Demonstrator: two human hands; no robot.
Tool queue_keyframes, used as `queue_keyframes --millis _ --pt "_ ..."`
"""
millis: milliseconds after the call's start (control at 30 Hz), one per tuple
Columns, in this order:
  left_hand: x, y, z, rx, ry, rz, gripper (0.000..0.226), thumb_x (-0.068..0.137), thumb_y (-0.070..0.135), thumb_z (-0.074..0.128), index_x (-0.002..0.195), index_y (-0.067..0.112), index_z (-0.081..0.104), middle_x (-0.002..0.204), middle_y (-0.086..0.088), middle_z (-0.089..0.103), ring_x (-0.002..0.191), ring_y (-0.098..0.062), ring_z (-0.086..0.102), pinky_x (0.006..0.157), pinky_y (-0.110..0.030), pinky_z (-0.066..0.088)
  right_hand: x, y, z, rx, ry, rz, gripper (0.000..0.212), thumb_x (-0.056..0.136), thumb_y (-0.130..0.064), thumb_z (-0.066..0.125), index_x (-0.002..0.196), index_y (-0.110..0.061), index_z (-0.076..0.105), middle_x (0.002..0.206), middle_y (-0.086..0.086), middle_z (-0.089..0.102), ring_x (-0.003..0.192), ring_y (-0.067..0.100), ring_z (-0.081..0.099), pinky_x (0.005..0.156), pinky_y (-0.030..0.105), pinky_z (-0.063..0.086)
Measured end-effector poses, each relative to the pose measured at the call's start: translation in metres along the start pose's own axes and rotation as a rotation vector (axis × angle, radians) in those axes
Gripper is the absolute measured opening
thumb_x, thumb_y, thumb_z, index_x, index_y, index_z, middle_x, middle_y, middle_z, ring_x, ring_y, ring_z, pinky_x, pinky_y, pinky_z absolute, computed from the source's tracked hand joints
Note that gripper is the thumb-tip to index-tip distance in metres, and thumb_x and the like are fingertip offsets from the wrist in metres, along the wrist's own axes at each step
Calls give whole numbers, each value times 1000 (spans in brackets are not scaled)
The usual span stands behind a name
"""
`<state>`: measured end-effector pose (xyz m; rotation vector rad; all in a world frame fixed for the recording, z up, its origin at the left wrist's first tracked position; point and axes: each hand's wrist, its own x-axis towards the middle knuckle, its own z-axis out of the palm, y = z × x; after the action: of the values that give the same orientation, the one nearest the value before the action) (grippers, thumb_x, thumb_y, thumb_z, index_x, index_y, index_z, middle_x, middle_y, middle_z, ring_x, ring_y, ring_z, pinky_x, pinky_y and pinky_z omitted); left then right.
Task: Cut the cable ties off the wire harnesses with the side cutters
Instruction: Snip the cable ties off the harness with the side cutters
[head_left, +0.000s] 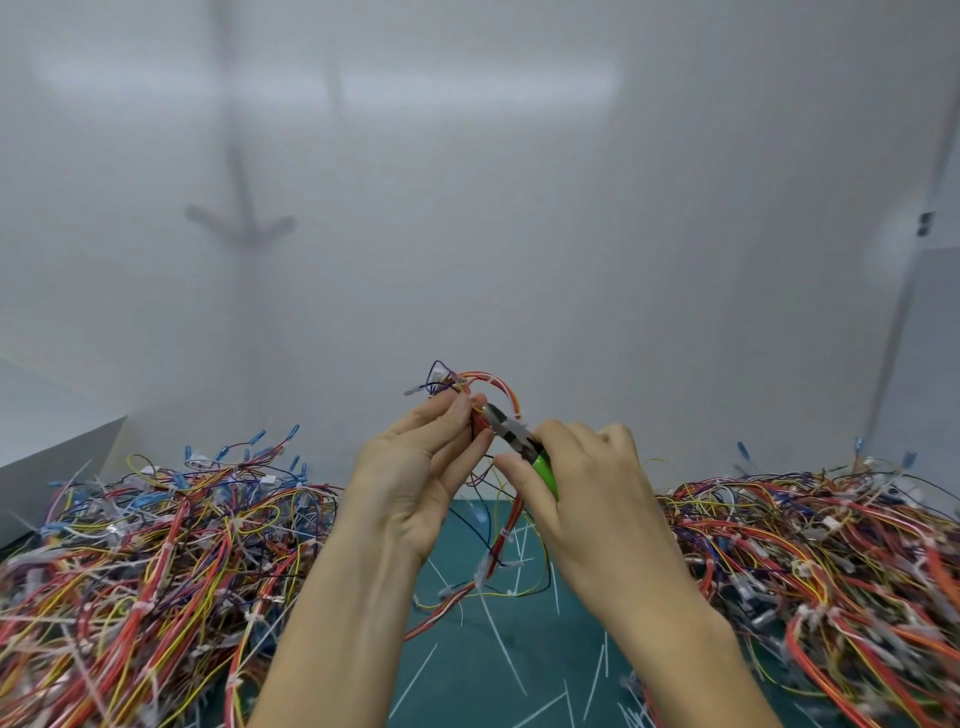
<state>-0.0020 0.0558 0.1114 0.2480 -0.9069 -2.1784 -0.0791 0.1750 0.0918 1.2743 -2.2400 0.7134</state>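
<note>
The wire harness (485, 387) sits high in the middle of your view, its red, orange and yellow wires bent into a small loop above your fingertips, with the rest trailing down at 6 o'clock to the green mat (457, 686). Your left hand (415, 467) comes up from 7 o'clock and pinches the bundle between thumb and curled fingers just under the loop. That probably holds the wires taut and turns the tied spot toward the blade.

The side cutters (514, 434) enter from 4 o'clock, nose pointing to 10 o'clock and touching the wires right beside your left fingertips. Your right hand (587, 483) is wrapped round the green handles, thumb along the near side. You cannot tell here whether the blades have closed, or whether a tie lies between them (the nose is half hidden by your fingers). With the blades so near your left fingertips, a slip is the likely risk, as is nicking a wire instead of the tie.

Lower on the same harness, at 6 o'clock from the cutters, a white cable tie (506, 535) is uncut. Loose cut ties (501, 652) lie scattered over the mat. One heap of harnesses (156, 545) lies at 9 o'clock of your hands and another heap (810, 545) at 3 o'clock, perhaps so that either is an easy reach.
</note>
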Motion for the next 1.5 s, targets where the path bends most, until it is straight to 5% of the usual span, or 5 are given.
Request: queue_keyframes --millis 300,1233,1500 --pt "-6 -6 10 72 -25 59 9 83 -7 62 85 0 67 72 -9 74 65 -17 73 63 -26 61 0 4 -4 130 48 23 36 95 -63 30 88 -29 40 83 -10 46 85 22 41 68 35 25" --pt "-8 -4 9 193 -40 137 24 62 4 74 86 3 73 80 -8 76 71 -19 74 61 -21 58 2 6 -1 320 63 37 42 96 -58 38 90 -22 59 71 -3 58 73 27 53 65 40 41" --pt "-9 1 5 318 -44 163 19 72 2 74 91 1 72 82 -9 76 71 -17 73 65 -23 59 2 5 0 383 13 68 44 95 -57 44 62 -30 36 57 -4 40 65 23 37 59 38 30"
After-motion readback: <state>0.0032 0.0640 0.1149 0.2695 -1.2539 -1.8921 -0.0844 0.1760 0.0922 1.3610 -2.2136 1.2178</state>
